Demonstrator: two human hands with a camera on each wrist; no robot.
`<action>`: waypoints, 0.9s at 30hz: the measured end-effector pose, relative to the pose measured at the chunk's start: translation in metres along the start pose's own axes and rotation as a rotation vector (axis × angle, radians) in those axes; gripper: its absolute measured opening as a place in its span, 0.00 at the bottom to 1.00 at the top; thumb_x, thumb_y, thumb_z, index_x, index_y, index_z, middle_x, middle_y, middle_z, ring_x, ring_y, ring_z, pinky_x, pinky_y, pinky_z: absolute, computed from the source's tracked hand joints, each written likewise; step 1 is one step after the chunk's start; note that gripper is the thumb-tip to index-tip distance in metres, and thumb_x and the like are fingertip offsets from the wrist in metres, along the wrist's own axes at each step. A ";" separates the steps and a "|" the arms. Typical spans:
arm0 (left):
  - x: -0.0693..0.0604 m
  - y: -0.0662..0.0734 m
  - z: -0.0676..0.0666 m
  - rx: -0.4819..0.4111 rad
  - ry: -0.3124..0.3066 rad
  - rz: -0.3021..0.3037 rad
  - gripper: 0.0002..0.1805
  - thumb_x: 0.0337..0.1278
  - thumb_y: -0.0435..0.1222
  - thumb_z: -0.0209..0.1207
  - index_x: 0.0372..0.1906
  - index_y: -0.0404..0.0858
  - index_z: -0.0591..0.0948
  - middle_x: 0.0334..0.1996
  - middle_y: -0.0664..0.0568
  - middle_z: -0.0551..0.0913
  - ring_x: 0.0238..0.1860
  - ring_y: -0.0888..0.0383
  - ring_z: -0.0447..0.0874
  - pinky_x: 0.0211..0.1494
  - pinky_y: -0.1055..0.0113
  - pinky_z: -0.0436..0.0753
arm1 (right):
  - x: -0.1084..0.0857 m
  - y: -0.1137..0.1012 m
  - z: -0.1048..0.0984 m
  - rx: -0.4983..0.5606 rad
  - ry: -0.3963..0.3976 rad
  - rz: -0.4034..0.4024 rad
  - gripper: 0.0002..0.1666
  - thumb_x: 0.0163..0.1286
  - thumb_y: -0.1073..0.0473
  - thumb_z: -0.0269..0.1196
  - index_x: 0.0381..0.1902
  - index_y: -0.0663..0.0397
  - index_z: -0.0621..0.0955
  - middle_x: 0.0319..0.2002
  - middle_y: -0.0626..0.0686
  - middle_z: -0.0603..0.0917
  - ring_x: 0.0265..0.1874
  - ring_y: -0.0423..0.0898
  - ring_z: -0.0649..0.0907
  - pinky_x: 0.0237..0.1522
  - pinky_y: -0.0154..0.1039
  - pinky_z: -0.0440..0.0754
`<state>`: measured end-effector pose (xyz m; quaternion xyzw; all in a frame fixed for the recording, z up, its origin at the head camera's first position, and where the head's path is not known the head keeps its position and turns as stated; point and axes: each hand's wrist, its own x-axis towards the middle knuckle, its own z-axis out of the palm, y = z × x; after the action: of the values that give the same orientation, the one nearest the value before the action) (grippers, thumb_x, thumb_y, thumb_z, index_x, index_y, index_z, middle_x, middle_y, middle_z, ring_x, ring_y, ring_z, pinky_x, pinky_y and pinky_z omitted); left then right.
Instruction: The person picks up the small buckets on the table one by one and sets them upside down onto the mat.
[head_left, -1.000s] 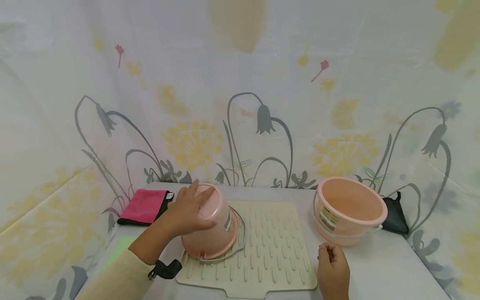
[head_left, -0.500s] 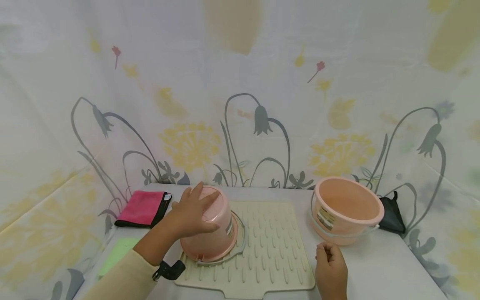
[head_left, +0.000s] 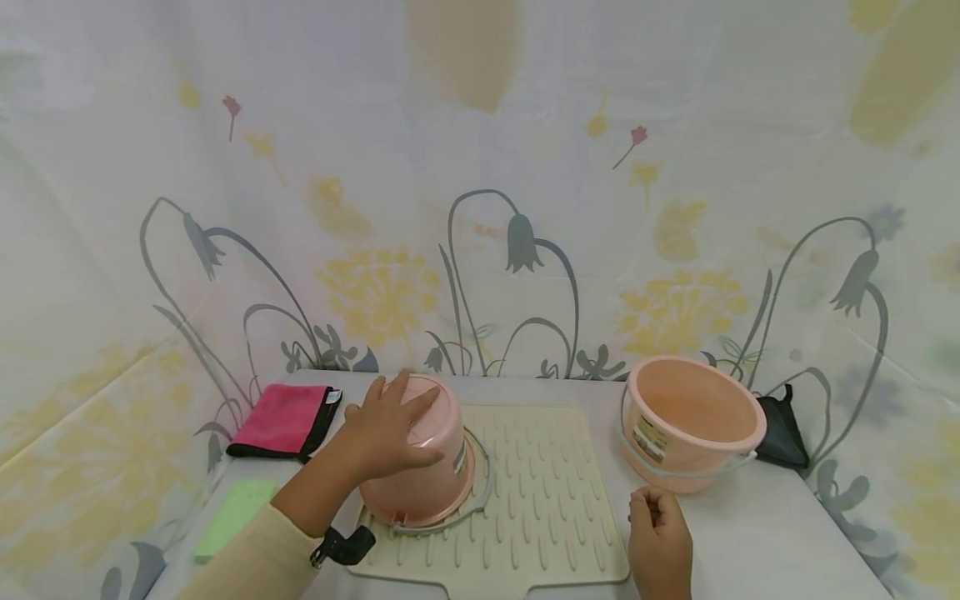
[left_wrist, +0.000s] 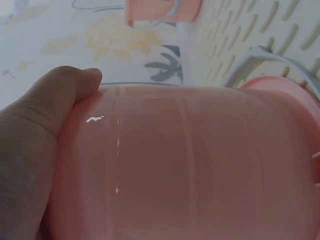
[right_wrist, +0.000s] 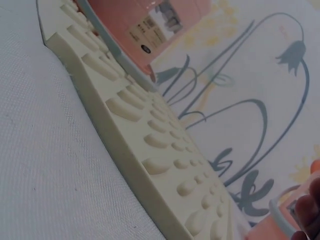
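In the head view a pink bucket (head_left: 416, 496) stands upside down on the left part of a cream ridged mat (head_left: 540, 500). My left hand (head_left: 382, 433) grips its base from above, fingers spread over the top and thumb against the side. The left wrist view shows the thumb (left_wrist: 75, 82) bent over the base's edge. Low around the rim lies the bucket's grey handle (head_left: 450, 522). My right hand (head_left: 662, 542) hangs loosely curled off the mat's right edge, with nothing visible in it. Just beyond it a second pink bucket (head_left: 701, 448) stands upright.
A folded red cloth (head_left: 281, 417) with black edging lies at the back left, and a light green flat item (head_left: 236, 517) is nearer the front. A black pouch (head_left: 783, 429) sits beyond the upright bucket. Behind the white table (head_left: 787, 533) hangs a flower-patterned curtain (head_left: 480, 275).
The head view has shifted slightly, so everything sits a little further left and lower. Both hands keep their places, the left on the upturned bucket.
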<state>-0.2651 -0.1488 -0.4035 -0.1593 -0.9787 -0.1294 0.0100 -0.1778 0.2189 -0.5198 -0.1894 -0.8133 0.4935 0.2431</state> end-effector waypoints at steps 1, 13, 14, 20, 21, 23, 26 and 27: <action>0.000 0.000 0.000 0.000 0.001 -0.001 0.49 0.54 0.67 0.65 0.81 0.58 0.66 0.84 0.38 0.51 0.81 0.25 0.46 0.64 0.16 0.61 | 0.000 0.000 0.000 0.000 0.002 -0.011 0.12 0.82 0.57 0.54 0.43 0.58 0.81 0.34 0.53 0.81 0.29 0.38 0.77 0.28 0.31 0.76; -0.005 -0.002 0.011 -0.018 0.115 0.015 0.47 0.54 0.68 0.66 0.77 0.54 0.72 0.82 0.39 0.57 0.80 0.29 0.52 0.64 0.21 0.66 | -0.002 -0.001 0.001 -0.009 0.015 -0.068 0.11 0.81 0.59 0.55 0.39 0.58 0.81 0.29 0.52 0.80 0.24 0.39 0.75 0.24 0.33 0.75; -0.005 -0.002 0.012 -0.017 0.129 0.021 0.46 0.54 0.67 0.66 0.77 0.54 0.72 0.82 0.39 0.58 0.80 0.29 0.53 0.64 0.21 0.67 | -0.002 -0.001 0.001 -0.010 0.015 -0.068 0.11 0.81 0.59 0.55 0.39 0.58 0.81 0.29 0.52 0.79 0.24 0.39 0.75 0.24 0.33 0.75; -0.009 -0.009 0.018 -0.057 0.189 0.027 0.47 0.54 0.67 0.67 0.77 0.52 0.72 0.82 0.38 0.57 0.79 0.30 0.55 0.65 0.22 0.67 | -0.003 -0.001 0.001 -0.010 0.020 -0.081 0.11 0.81 0.60 0.55 0.39 0.58 0.81 0.28 0.52 0.79 0.24 0.40 0.75 0.24 0.33 0.74; -0.010 -0.011 0.019 -0.075 0.196 0.023 0.48 0.54 0.67 0.67 0.78 0.52 0.71 0.82 0.38 0.56 0.79 0.30 0.54 0.66 0.22 0.67 | -0.003 -0.001 0.001 -0.011 0.022 -0.083 0.11 0.81 0.60 0.56 0.39 0.58 0.81 0.28 0.52 0.79 0.24 0.40 0.74 0.24 0.33 0.74; -0.014 -0.013 0.020 -0.114 0.205 0.005 0.50 0.54 0.65 0.68 0.79 0.51 0.69 0.82 0.37 0.55 0.80 0.30 0.53 0.67 0.22 0.66 | -0.003 -0.001 0.001 -0.014 0.022 -0.083 0.11 0.81 0.60 0.55 0.38 0.58 0.81 0.28 0.52 0.78 0.23 0.40 0.74 0.24 0.33 0.73; -0.019 -0.016 0.022 -0.188 0.215 -0.033 0.54 0.53 0.65 0.70 0.82 0.51 0.63 0.83 0.35 0.51 0.80 0.29 0.52 0.69 0.23 0.65 | -0.003 -0.002 0.001 -0.024 0.025 -0.087 0.11 0.81 0.59 0.55 0.38 0.58 0.81 0.28 0.52 0.78 0.24 0.40 0.73 0.25 0.33 0.73; -0.021 -0.017 0.022 -0.214 0.217 -0.044 0.55 0.53 0.65 0.70 0.83 0.50 0.61 0.83 0.34 0.50 0.81 0.29 0.51 0.69 0.23 0.65 | -0.003 -0.003 0.001 -0.026 0.025 -0.089 0.11 0.81 0.59 0.55 0.38 0.58 0.81 0.28 0.52 0.78 0.24 0.40 0.73 0.25 0.33 0.73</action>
<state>-0.2502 -0.1649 -0.4307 -0.1229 -0.9557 -0.2497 0.0958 -0.1758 0.2153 -0.5185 -0.1622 -0.8242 0.4693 0.2723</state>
